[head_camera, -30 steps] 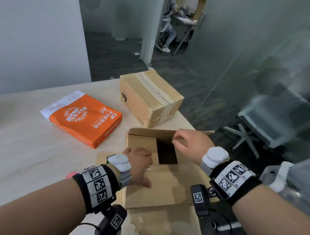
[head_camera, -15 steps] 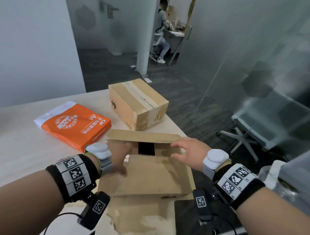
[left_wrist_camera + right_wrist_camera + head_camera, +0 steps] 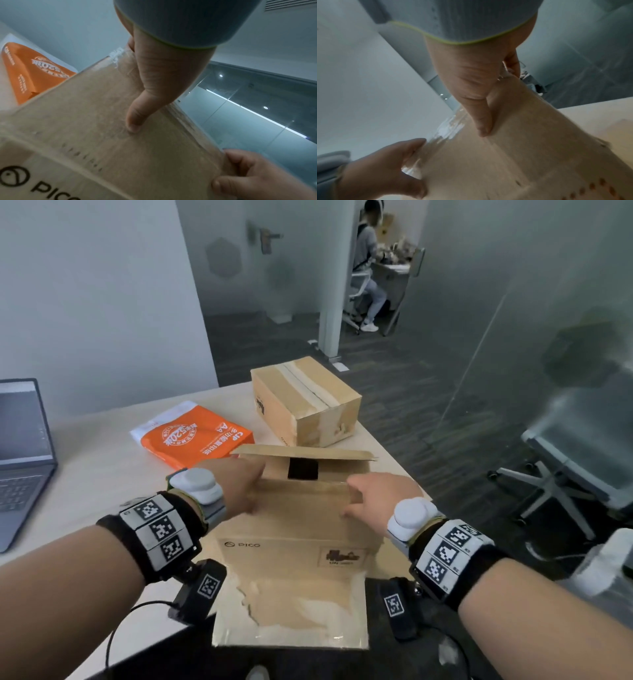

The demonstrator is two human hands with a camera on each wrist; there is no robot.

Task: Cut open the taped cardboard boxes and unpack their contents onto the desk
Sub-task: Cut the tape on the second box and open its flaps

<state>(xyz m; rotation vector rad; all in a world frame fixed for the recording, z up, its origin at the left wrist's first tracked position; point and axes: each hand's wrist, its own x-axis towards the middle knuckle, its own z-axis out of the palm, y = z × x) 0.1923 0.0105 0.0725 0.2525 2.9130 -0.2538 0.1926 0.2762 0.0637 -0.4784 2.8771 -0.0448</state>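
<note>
An open brown cardboard box (image 3: 294, 529) printed PICO stands at the desk's near edge, a torn flap (image 3: 291, 611) hanging toward me. A dark gap (image 3: 303, 469) shows inside under its far flap. My left hand (image 3: 246, 487) grips the left part of the near panel's upper edge, and my right hand (image 3: 373, 494) grips the right part. In the left wrist view the left thumb (image 3: 135, 119) presses the taped outer face (image 3: 85, 121). In the right wrist view the right thumb (image 3: 481, 121) does the same. The fingers curl over the edge, hidden. A second box (image 3: 305, 402), taped shut, sits behind.
An orange pack of A4 paper (image 3: 195, 440) lies on the light wooden desk (image 3: 102, 474) left of the sealed box. A laptop (image 3: 20, 440) is open at the far left. Right of the desk are a glass wall and an office chair (image 3: 565, 474). A person (image 3: 366, 251) sits far back.
The near panel has swung up from lying almost flat, and the dark opening has narrowed. Both hands have shifted to its upper edge and spread apart. My view has lifted.
</note>
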